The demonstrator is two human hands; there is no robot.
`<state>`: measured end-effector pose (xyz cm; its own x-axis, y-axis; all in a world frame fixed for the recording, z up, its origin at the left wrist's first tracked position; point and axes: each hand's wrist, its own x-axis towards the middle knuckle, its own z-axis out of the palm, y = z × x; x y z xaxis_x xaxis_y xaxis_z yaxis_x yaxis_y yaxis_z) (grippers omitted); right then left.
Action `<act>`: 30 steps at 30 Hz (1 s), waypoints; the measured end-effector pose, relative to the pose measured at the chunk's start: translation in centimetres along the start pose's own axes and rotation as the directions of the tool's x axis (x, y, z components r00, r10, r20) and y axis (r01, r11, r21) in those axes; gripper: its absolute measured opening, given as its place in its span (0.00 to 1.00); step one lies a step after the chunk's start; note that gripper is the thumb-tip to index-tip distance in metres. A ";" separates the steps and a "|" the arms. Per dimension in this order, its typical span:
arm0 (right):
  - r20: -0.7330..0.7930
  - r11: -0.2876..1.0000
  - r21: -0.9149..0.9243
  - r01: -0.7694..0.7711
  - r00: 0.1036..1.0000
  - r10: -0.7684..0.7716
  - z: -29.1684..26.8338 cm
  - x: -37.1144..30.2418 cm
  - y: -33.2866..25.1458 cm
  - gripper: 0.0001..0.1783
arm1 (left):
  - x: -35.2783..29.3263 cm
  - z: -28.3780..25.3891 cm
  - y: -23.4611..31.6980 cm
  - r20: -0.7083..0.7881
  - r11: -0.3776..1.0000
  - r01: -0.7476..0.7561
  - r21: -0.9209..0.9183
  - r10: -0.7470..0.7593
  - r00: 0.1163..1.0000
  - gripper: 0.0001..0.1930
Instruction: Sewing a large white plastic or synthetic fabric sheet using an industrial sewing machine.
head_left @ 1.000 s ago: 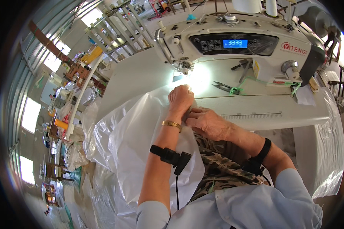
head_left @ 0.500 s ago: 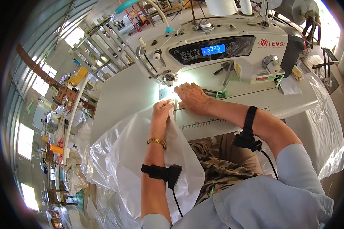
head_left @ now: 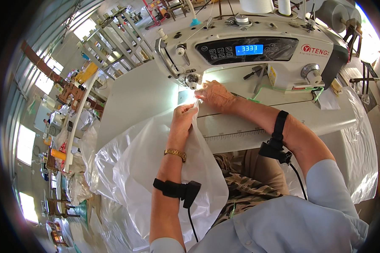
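As your left hand pinches the plastic sheet, probably to steady it, your right hand curls by its tip. Glare hides whether that hand grips.

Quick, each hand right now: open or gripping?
Left hand: closed, pinching the white plastic sheet.
Right hand: curled at the sheet's top end; can't tell if gripping.

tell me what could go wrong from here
The right hand is close to the lit needle area of the sewing machine, so it might get nicked if the machine runs. The plastic sheet hangs in loose folds over the near edge of the table, so its weight could drag it askew in the left hand.
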<state>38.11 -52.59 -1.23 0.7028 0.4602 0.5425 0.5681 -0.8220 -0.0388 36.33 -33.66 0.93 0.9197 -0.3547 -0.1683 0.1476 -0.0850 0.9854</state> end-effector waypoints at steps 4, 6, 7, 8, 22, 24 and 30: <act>0.190 0.995 0.096 -0.011 0.982 -0.008 -0.7 0.8 0.5 0.07 | 0.8 -0.2 -1.4 -0.022 0.999 -0.007 0.051 0.009 1.000 0.18; 0.256 0.994 0.103 -0.027 0.967 0.000 -1.4 1.3 0.2 0.08 | 1.0 -0.4 -1.9 -0.038 0.983 -0.087 0.165 0.094 0.995 0.18; 0.322 0.996 0.073 -0.059 0.946 0.032 -1.9 1.8 -0.2 0.08 | 1.0 -0.4 -2.1 -0.045 0.983 -0.081 0.164 0.089 0.995 0.18; 0.387 0.995 0.041 -0.087 0.920 0.065 -2.0 2.1 -0.5 0.09 | 1.0 -0.4 -2.3 -0.079 0.957 -0.134 0.258 0.159 0.984 0.19; 0.329 0.954 0.094 -0.284 0.913 0.239 -0.9 2.5 -0.7 0.11 | -0.9 2.2 0.0 -0.042 0.513 -0.150 0.845 0.344 0.938 0.20; 0.315 0.952 0.072 -0.298 0.912 0.262 -0.8 2.1 -1.0 0.11 | -0.2 1.6 -0.2 -0.014 0.493 -0.208 0.845 0.409 0.912 0.21; 0.109 0.989 -0.040 -0.145 0.983 0.149 -1.0 -1.0 -2.5 0.09 | 0.7 0.9 -0.8 0.015 0.464 -0.255 0.848 0.462 0.887 0.22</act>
<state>35.57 -51.37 -0.86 0.8219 0.3666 0.4360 0.4425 -0.8929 -0.0834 36.55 -34.70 0.02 0.8786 -0.3673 0.3051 -0.4749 -0.7389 0.4780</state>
